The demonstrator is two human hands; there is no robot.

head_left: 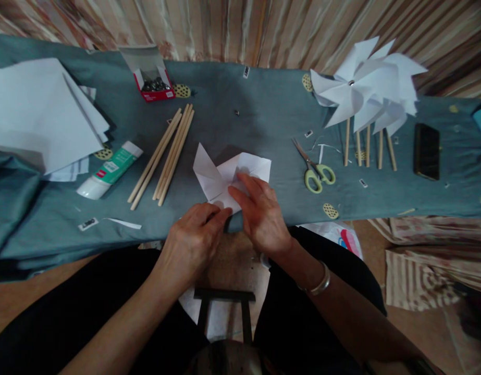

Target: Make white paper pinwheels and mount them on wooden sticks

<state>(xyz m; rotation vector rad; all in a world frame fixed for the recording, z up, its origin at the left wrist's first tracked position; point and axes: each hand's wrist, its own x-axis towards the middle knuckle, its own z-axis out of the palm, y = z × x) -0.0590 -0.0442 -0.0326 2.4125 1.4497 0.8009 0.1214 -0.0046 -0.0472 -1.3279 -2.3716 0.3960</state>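
The folded white paper (pixel 228 177) lies near the front edge of the blue-grey cloth (pixel 263 109), with bare cloth behind it and to either side. Left of the paper lie the wooden sticks (pixel 164 153), and beyond them a glue tube (pixel 109 171); right of the paper sit green-handled scissors (pixel 314 172). The paper's pointed flap aims up and left, its long axis running roughly crosswise from left to right. The left hand (pixel 193 242) presses the paper's near edge with curled fingers; the right hand (pixel 261 211) lies flat and spread on it. Further right of the paper stand finished pinwheels (pixel 367 88) and a dark phone (pixel 427 151). Striped fabric hangs behind the cloth.
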